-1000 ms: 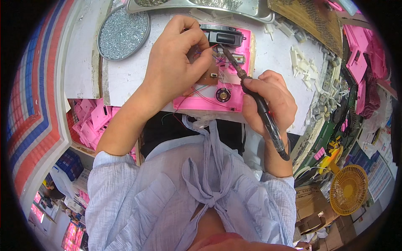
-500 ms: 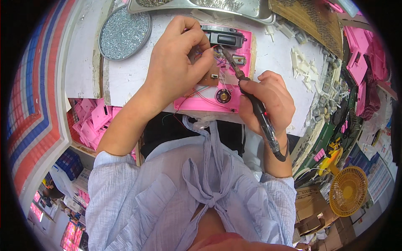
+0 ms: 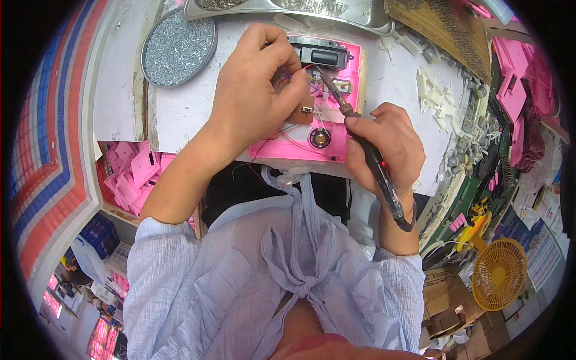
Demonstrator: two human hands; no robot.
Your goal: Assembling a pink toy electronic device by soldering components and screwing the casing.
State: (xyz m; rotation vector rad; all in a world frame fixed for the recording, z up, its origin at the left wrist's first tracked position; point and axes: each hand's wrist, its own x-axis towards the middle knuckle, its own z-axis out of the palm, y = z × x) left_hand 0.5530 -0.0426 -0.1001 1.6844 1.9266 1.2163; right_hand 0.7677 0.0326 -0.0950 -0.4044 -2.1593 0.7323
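A pink plastic housing [image 3: 354, 57] lies on the table before me, with a black module [image 3: 324, 57] at its far end and a small round speaker [image 3: 320, 138] at its near end. Over its left side, my left hand [image 3: 258, 90] pinches a thin red wire [image 3: 307, 66] between thumb and finger. A brown circuit board [image 3: 300, 114] shows partly beneath that hand. My right hand [image 3: 390, 147] grips a black soldering iron [image 3: 375, 162] like a pen. The iron's tip reaches in near the wire, just below the black module. Whether tip and wire touch is too small to tell.
At the far left stands a round dish [image 3: 180, 48] full of small screws. A metal tray [image 3: 288, 9] of small parts lies across the back. White plastic pieces [image 3: 435, 93] are scattered at the right, near a yellow fan [image 3: 499, 274]. Pink parts [image 3: 135, 171] fill a bin at lower left.
My right hand and the soldering iron have shifted very slightly to the right. My left hand stays nearly in place, and the housing has not moved.
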